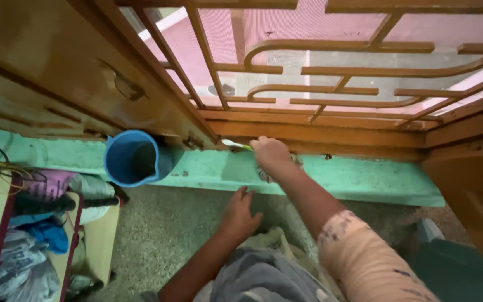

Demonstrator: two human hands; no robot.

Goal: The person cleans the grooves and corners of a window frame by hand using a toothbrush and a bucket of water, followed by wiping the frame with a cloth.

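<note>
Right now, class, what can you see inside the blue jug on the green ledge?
Inside the blue jug only its blue wall and a dark shadowed hollow show. Whether it holds water cannot be told. It stands on the green ledge.

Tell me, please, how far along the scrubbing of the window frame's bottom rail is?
Done: cannot tell; no stretch of the wooden rail looks plainly cleaner. In hand: the right hand holds a small brush against the rail, while the left hand rests on the floor. Left: the rail to the right; the blue jug waits on the green ledge.
</note>
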